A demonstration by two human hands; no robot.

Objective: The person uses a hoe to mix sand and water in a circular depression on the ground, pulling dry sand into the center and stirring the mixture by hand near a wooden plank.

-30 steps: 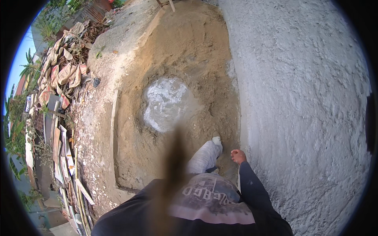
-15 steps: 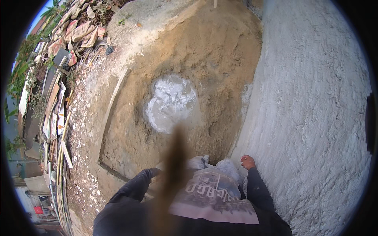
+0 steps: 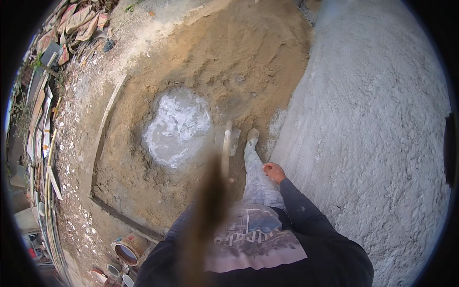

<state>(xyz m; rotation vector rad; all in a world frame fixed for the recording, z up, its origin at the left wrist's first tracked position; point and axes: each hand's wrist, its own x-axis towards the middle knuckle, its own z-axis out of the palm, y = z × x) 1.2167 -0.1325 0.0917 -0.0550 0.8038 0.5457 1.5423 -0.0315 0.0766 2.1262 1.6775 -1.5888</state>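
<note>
My right hand [image 3: 274,172] hangs over my right leg, its fingers curled in with nothing visible in them. Along the left side of that leg stands a tool with a pale wooden handle [image 3: 226,150] and a flat grey blade [image 3: 234,141]. Of my left hand [image 3: 231,181] only a fingertip shows, against the lower part of the handle; a blurred brown strip close to the camera hides the rest. Ahead on the left, a hollow in the brown sand [image 3: 248,62] holds a whitish-grey wet puddle [image 3: 177,126] with white powdery streaks.
A rough grey wall-like surface [image 3: 363,119] rises on the right. A board edge [image 3: 107,115] borders the sand at left. Buckets [image 3: 130,249] stand lower left. Poles and scrap boards [image 3: 40,138] lie far left, with crumpled sacks [image 3: 79,24] beyond.
The view has shifted, so the puddle sits further left. My right leg and boot now show stretched forward, and the tool's handle and blade have come into sight. Buckets appear at lower left.
</note>
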